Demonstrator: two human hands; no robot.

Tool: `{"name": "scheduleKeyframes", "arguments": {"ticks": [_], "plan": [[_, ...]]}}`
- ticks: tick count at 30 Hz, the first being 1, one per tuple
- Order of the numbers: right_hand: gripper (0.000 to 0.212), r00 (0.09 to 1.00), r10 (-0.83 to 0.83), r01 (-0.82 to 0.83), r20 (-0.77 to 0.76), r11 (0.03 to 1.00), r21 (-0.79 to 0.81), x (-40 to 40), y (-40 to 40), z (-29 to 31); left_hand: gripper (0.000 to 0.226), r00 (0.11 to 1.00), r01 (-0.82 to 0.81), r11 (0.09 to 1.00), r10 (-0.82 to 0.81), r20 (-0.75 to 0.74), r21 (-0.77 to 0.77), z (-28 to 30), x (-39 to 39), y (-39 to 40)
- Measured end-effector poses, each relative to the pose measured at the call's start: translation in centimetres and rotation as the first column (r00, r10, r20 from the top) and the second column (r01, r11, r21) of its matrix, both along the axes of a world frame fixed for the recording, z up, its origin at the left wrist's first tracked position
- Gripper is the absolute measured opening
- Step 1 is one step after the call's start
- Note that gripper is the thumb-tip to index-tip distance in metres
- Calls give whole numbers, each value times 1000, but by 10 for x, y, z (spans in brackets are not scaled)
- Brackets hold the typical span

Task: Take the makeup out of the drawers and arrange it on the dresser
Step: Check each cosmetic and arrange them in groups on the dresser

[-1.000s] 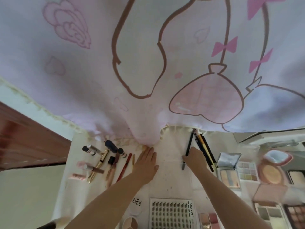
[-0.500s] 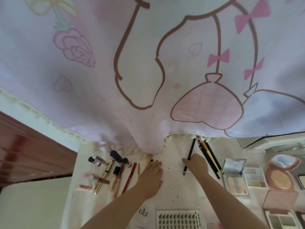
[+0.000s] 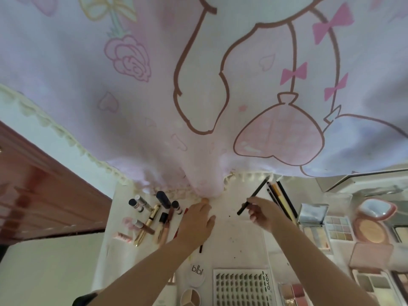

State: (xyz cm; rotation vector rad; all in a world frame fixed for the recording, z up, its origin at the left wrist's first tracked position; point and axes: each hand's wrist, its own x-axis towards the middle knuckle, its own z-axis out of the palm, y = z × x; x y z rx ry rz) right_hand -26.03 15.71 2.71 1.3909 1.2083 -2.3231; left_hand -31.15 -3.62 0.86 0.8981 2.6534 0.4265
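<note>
Head view, looking down at the white worktop (image 3: 242, 235). The right hand (image 3: 265, 214) pinches a black pencil (image 3: 254, 195) near its lower end, grip clamped on it, the pencil lifted at a slant with its tip pointing up toward the curtain hem. Just right of that grip lies a tight row of pencils (image 3: 281, 199), dark and yellow ones side by side. Further right sit an open mirrored palette (image 3: 312, 214), an eyeshadow palette (image 3: 339, 228) and a round peach compact (image 3: 371, 230).

The left hand (image 3: 196, 224) lies flat, fingers straight and close together, grip not closed on anything, pressing on the worktop over a red pencil (image 3: 200, 248) whose end pokes out below the palm. Left of this hand there's a cluster of tubes: a gold lipstick (image 3: 148, 226), a dark-capped tube (image 3: 163, 199) and small black-capped bottles (image 3: 136, 205). Below both hands, near the wrists, a lash tray (image 3: 240, 288) and a white round case (image 3: 196, 273). A pink cartoon curtain (image 3: 198, 85) hangs over the far edge.
</note>
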Motion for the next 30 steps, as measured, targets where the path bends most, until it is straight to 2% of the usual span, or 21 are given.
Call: {"name": "scheduleKeyframes", "arguments": {"ticks": [2,4,8,10,11,13,15,18,21,23,25,26,27,28,29,30], "plan": [[23,996,-61,52,-68,992,-118,15,-12,5,32,995,-99,993,100,-12,64,9,-4,-9],[32,989,-88,69,-120,985,-159,24,-22,8,28,993,-114,990,110,53,86,18,-8,-20],[30,977,-102,71,-188,984,-165,27,-44,20,37,962,-13,999,0,274,45,33,-7,-43],[41,974,-2,-15,-226,997,-76,25,-57,21,44,948,83,996,-85,305,21,39,-2,-50],[44,970,98,-94,-220,995,29,23,-64,22,46,947,119,993,-118,299,15,41,1,-52],[41,934,319,-272,-164,928,257,21,-79,23,43,952,130,991,-133,276,28,46,8,-53],[36,897,423,-357,-126,864,354,18,-93,24,29,965,130,990,-137,225,47,50,14,-54],[27,902,400,-323,-165,877,356,16,-98,30,27,977,151,988,-154,150,31,50,15,-66],[19,910,269,-181,-316,942,282,19,-80,37,26,989,80,997,-80,123,3,52,10,-87],[20,890,286,-173,-354,932,317,24,-68,42,26,994,46,998,-41,101,-44,56,5,-97],[18,860,389,-253,-331,887,385,28,-61,45,29,998,38,993,-32,59,-113,59,2,-100],[17,824,497,-340,-273,819,463,29,-60,47,30,999,32,990,-26,39,-140,60,1,-101],[16,755,636,-455,-160,684,571,29,-59,51,30,999,25,988,-20,29,-154,60,0,-101],[14,636,771,-575,12,464,674,28,-59,56,29,999,26,988,-22,29,-153,61,1,-100],[13,477,854,-659,210,190,727,27,-58,59,28,999,42,988,-38,30,-150,62,2,-99],[15,307,868,-678,389,-88,730,26,-59,63,28,997,73,985,-71,19,-155,64,4,-97]]}}
